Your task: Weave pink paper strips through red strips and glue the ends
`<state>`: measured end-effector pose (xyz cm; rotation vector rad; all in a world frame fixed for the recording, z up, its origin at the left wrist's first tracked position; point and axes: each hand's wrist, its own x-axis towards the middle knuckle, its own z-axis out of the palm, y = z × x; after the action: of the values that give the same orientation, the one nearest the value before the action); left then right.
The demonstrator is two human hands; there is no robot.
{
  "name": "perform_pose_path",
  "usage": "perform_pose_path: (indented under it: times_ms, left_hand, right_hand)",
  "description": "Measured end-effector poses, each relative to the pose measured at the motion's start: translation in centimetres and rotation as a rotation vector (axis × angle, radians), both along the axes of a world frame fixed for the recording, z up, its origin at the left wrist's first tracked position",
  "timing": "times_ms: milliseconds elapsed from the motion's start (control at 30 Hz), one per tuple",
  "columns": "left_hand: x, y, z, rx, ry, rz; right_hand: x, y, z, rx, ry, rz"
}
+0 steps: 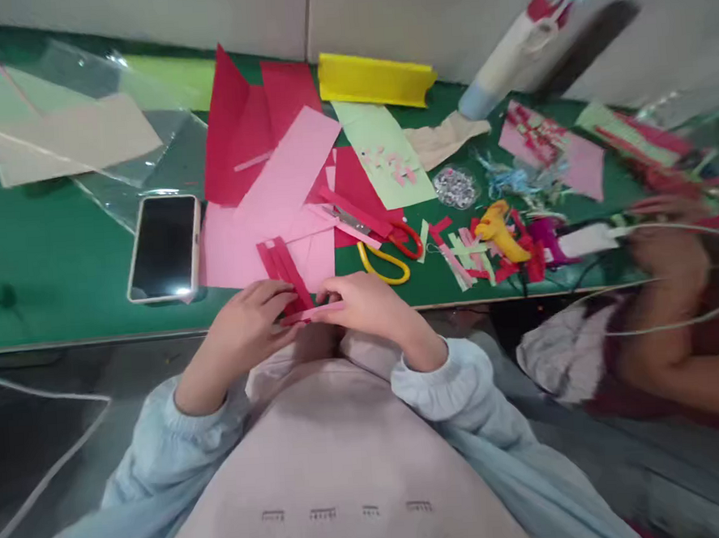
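Note:
At the table's near edge, my left hand [250,320] and my right hand [361,301] hold a narrow pink paper strip [313,311] between them. The fingers of both are closed on it, one hand at each end. Just beyond my left hand lie red strips [286,265] on pink paper. Scissors with red and yellow handles [387,265] rest beyond my right hand, their blades partly hidden by paper. Pink sheets [287,180] and red sheets [238,130] overlap behind the strips.
A phone [164,247] lies left on the green table [81,294]. To the right are cut strips [465,250], a glue gun [553,241], a dish of beads [455,188] and a white roll [505,53]. Another person's arm [670,282] reaches in at the right.

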<state>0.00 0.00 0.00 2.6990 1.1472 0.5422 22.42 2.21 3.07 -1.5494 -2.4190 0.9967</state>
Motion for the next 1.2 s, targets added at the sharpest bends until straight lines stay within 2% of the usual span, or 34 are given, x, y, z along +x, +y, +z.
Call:
perform_pose_path:
  times_ms: [133,467,900,1200]
  left_hand:
    - [1.0,-0.2,-0.4,0.014,0.035,0.055]
    - [1.8,-0.6,0.2,-0.023,0.074,0.125]
    - [1.9,-0.7,0.4,-0.013,0.078,0.129]
    - [1.8,-0.6,0.1,0.033,0.056,0.124]
  right_hand:
    - [0.1,0.1,-0.5,-0.011,-0.027,0.008]
    - [0.5,-0.6,-0.1,-0.067,0.058,0.002]
    - [0.4,-0.4,-0.7,0.036,0.136,0.064]
    - [-0.8,0.0,-0.5,0.129,0.019,0.14]
